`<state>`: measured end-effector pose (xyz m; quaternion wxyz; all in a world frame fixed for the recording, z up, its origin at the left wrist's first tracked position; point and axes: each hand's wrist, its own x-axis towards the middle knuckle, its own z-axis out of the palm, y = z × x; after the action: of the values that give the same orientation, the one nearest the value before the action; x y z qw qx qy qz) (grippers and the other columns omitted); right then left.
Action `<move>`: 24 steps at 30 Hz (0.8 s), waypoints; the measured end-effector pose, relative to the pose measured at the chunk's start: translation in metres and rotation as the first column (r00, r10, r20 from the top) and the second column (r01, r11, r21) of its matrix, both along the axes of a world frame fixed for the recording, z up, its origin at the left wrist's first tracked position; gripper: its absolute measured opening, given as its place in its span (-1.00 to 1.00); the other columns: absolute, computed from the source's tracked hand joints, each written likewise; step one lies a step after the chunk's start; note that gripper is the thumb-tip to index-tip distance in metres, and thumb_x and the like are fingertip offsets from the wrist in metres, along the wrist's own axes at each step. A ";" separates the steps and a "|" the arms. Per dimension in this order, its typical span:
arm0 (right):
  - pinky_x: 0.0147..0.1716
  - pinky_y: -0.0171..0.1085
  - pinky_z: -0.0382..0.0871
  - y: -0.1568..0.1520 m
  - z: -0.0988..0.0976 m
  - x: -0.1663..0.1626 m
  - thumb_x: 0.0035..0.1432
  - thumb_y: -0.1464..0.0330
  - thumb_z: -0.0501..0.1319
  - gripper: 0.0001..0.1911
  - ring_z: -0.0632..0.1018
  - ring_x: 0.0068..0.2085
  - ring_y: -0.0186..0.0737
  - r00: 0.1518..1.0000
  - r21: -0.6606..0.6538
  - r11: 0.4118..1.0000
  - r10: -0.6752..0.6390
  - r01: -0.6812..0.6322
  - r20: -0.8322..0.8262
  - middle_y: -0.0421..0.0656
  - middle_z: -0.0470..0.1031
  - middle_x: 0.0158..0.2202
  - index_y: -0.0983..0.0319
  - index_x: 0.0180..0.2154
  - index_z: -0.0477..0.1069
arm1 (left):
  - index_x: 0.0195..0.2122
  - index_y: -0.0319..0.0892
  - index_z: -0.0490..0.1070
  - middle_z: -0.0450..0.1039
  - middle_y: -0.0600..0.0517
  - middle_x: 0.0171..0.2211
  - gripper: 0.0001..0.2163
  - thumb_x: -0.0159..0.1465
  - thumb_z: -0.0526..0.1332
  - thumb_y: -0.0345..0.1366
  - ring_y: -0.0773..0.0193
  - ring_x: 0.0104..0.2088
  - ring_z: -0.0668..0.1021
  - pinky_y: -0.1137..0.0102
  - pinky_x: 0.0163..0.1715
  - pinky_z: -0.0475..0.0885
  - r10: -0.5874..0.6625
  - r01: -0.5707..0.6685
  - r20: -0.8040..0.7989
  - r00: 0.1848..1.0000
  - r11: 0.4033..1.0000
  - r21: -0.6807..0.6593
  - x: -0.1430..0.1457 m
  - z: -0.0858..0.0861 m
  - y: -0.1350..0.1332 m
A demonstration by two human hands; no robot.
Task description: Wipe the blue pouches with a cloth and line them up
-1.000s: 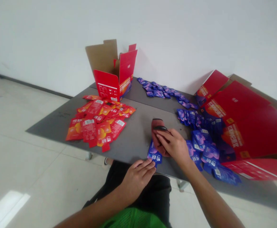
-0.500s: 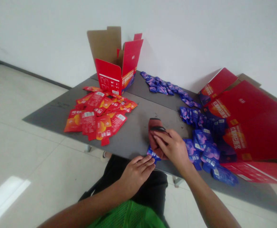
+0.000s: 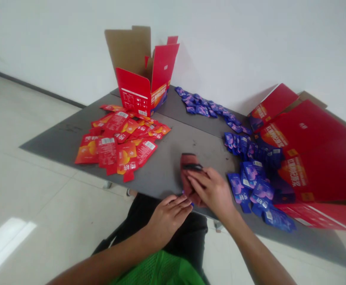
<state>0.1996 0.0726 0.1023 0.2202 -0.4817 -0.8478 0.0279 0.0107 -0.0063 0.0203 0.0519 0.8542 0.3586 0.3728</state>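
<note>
My right hand (image 3: pixel 213 190) rests on a dark red pouch (image 3: pixel 187 168) with a black band, near the front edge of the grey table (image 3: pixel 173 158), and its fingers grip the pouch's near end. My left hand (image 3: pixel 168 215) is at the table's edge just left of it. Its fingers lie close together, pinching a blue packet (image 3: pixel 187 194). Only a sliver of that packet shows between the two hands. A heap of blue packets (image 3: pixel 251 174) lies right of my right hand.
Red-orange packets (image 3: pixel 118 140) are spread at the left of the table. An open red carton (image 3: pixel 141 85) stands behind them. Another row of blue packets (image 3: pixel 204 107) runs along the back. Flattened red cartons (image 3: pixel 306 154) cover the right side. A white wall is behind.
The blue packet, plainly visible a second ago, has slid under my hands and the pouch. Both hands have stayed at the table's front edge, and the view has shifted slightly.
</note>
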 end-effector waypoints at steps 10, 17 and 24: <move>-0.11 -0.18 0.51 0.051 -0.001 0.016 0.42 0.21 0.19 -0.70 0.60 -0.12 -0.09 0.967 0.029 0.966 -0.255 0.255 -0.007 -0.06 0.55 -0.15 0.08 0.04 0.62 | 0.04 -0.21 0.52 0.58 0.00 0.12 -0.73 0.56 0.02 -0.38 0.24 0.19 0.55 0.27 0.13 0.41 -0.021 0.021 0.024 0.999 1.000 0.008 -0.003 0.001 0.002; -0.09 -0.25 0.51 -0.009 -0.018 -0.005 0.42 0.26 0.20 -0.74 0.59 -0.11 -0.18 0.999 -0.080 0.996 0.034 -0.036 -0.025 -0.10 0.57 -0.09 0.04 0.03 0.61 | -0.06 -0.21 0.57 0.68 -0.01 -0.10 -0.70 0.55 0.01 -0.39 0.22 -0.06 0.67 0.22 0.06 0.47 -0.010 0.013 0.045 0.999 0.998 -0.059 -0.001 0.003 0.001; -0.14 -0.23 0.50 0.053 0.004 0.011 0.39 0.24 0.25 -0.74 0.60 -0.12 -0.13 0.973 0.014 0.973 -0.229 0.229 -0.011 -0.09 0.56 -0.15 0.07 0.03 0.63 | 0.01 -0.20 0.54 0.61 0.00 0.09 -0.69 0.57 -0.03 -0.38 0.21 0.14 0.59 0.25 0.08 0.46 -0.032 0.033 0.051 0.998 0.999 -0.023 -0.003 0.007 0.003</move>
<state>0.2109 0.1251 0.1063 0.2297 -0.5743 -0.7857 -0.0020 0.0078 -0.0032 0.0276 0.0773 0.8496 0.3477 0.3888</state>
